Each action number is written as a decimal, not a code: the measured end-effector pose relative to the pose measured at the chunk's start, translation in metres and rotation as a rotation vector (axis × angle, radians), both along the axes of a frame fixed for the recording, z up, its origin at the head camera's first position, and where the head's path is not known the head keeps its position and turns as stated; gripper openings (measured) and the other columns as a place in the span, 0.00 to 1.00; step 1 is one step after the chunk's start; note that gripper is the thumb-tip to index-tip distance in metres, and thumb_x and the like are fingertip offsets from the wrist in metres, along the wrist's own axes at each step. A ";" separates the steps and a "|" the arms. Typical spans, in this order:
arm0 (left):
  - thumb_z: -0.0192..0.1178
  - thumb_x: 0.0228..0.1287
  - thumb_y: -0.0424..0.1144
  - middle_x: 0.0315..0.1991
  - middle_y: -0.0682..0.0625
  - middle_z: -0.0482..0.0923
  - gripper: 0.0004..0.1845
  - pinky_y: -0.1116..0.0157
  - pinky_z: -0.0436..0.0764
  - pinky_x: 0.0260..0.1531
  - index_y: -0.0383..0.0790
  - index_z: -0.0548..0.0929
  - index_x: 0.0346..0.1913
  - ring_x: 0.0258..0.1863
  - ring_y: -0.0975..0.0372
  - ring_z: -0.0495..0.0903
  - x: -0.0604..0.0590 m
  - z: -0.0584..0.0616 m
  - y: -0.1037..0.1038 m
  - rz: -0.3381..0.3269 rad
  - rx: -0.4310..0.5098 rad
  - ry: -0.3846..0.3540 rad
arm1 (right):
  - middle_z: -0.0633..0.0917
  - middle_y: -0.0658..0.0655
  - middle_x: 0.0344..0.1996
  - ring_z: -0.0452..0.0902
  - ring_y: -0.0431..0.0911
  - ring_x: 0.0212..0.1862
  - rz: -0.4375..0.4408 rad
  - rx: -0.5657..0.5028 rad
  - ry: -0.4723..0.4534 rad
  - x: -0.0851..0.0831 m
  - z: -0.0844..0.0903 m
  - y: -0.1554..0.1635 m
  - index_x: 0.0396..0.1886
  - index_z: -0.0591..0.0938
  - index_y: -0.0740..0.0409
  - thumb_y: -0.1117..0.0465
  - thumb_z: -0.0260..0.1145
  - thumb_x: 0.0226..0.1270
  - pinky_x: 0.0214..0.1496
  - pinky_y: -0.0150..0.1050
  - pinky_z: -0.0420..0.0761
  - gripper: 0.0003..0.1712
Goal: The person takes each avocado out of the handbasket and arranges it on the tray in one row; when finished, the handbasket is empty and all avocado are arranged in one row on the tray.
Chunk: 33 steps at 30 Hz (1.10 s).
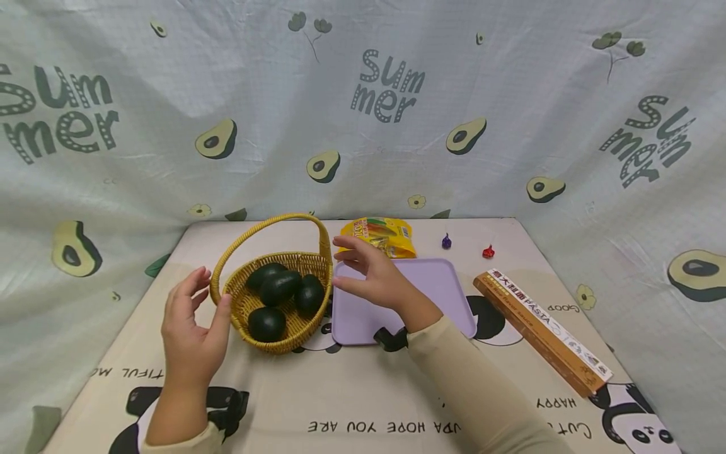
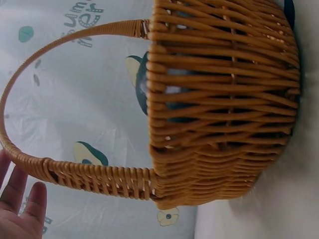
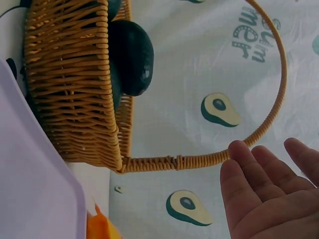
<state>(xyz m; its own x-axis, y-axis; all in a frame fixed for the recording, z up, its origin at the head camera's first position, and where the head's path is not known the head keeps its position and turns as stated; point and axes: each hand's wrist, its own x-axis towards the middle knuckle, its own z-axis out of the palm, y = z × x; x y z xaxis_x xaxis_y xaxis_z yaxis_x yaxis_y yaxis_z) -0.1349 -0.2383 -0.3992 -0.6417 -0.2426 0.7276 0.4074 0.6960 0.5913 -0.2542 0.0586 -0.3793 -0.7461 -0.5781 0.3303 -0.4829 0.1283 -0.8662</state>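
Note:
A yellow wicker basket [image 1: 258, 328] with a hoop handle [image 1: 272, 224] stands on the table and holds several dark green avocados [image 1: 280, 287]. My left hand [image 1: 190, 328] is open just left of the basket, thumb near its rim, holding nothing. My right hand [image 1: 371, 271] hovers open over the lilac tray [image 1: 448, 302], fingers spread toward the handle. The left wrist view shows the basket wall [image 2: 224, 104] and my fingertips [image 2: 22, 199] below the handle. In the right wrist view my open fingers [image 3: 264, 184] sit close to the handle [image 3: 209, 159], beside an avocado [image 3: 130, 56].
Behind the tray lies a yellow snack bag [image 1: 382, 236]. Two small wrapped sweets, purple [image 1: 446, 241] and red [image 1: 488, 252], sit further right. A long brown pasta box [image 1: 541, 328] lies along the right side. A printed cloth backdrop [image 1: 363, 107] walls in the table.

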 end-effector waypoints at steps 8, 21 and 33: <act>0.66 0.66 0.27 0.65 0.38 0.75 0.34 0.81 0.69 0.65 0.38 0.70 0.74 0.65 0.74 0.69 -0.004 -0.013 -0.006 0.008 0.017 -0.063 | 0.73 0.60 0.72 0.72 0.57 0.71 0.024 0.011 -0.063 -0.007 -0.001 -0.010 0.76 0.66 0.60 0.57 0.73 0.68 0.75 0.45 0.72 0.42; 0.64 0.69 0.29 0.59 0.38 0.78 0.27 0.85 0.70 0.61 0.35 0.74 0.69 0.59 0.79 0.70 -0.008 -0.024 -0.011 0.023 0.037 -0.089 | 0.78 0.53 0.66 0.76 0.53 0.68 0.045 0.120 -0.156 -0.018 -0.004 -0.034 0.74 0.71 0.48 0.48 0.73 0.68 0.70 0.46 0.78 0.37; 0.62 0.72 0.30 0.58 0.40 0.79 0.24 0.86 0.70 0.59 0.34 0.74 0.68 0.58 0.81 0.70 -0.010 -0.035 -0.013 0.042 0.046 -0.116 | 0.76 0.58 0.70 0.77 0.47 0.65 0.034 0.215 -0.246 -0.025 -0.011 -0.055 0.74 0.71 0.50 0.44 0.72 0.67 0.66 0.45 0.82 0.40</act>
<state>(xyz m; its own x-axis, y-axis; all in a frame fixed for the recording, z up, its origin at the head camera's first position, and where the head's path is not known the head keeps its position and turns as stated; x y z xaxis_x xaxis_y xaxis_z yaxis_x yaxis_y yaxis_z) -0.1446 -0.2512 -0.4342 -0.7093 -0.3022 0.6369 0.3055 0.6824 0.6641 -0.2794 0.0031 -0.3903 -0.7674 -0.6411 0.0098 -0.2696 0.3087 -0.9121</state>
